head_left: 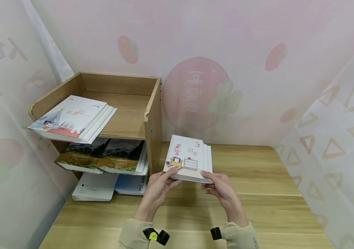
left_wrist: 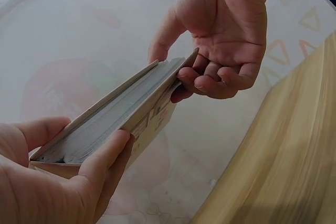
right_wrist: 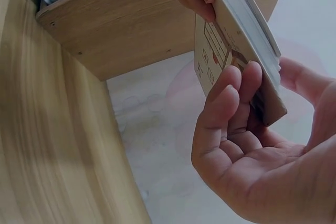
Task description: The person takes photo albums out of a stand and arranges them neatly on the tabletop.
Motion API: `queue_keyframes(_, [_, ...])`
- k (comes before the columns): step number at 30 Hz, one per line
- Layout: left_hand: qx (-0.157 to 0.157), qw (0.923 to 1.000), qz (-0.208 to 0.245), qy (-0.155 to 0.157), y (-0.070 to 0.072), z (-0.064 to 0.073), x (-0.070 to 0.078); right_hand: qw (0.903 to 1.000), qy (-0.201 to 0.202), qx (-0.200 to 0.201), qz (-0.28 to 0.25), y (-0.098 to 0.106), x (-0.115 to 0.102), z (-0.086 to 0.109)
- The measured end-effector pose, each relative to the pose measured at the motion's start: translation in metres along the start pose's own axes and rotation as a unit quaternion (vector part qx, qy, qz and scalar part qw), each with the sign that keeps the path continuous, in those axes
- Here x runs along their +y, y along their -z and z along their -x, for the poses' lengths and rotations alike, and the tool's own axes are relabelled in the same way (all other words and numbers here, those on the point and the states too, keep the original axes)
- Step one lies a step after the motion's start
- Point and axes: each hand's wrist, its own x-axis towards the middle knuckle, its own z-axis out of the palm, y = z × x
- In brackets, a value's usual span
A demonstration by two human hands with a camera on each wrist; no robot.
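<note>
Both hands hold a white photo album (head_left: pixel 184 157) above the table, its cover printed with a yellow armchair and a chest of drawers. My left hand (head_left: pixel 158 186) pinches its near left corner, thumb on the cover and fingers underneath. At the near right corner, my right hand (head_left: pixel 222 186) grips it the same way, its other fingers curled below. In the left wrist view, the page edges (left_wrist: pixel 123 111) show between the two covers. The right wrist view shows the printed cover (right_wrist: pixel 212 51) facing the curled fingers of the right hand (right_wrist: pixel 252 156).
Left of the hands stands a wooden shelf unit (head_left: pixel 153 103). White illustrated albums (head_left: pixel 74 114) lie on its top, jutting past the front edge. Landscape-covered albums (head_left: pixel 121 152) fill the middle level; a white album (head_left: pixel 93 186) and a blue one (head_left: pixel 128 183) sit below. Printed curtains (head_left: pixel 258 103) surround the table (head_left: pixel 258 207).
</note>
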Motion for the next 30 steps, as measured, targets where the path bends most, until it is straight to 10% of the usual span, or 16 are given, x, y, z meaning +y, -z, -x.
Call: queue_keyframes(30, [0.039,0.9988,0.014,0.025,0.020,-0.026,-0.035,0.9987,-0.039,0.024,-0.022,0.007,0.041,-0.033])
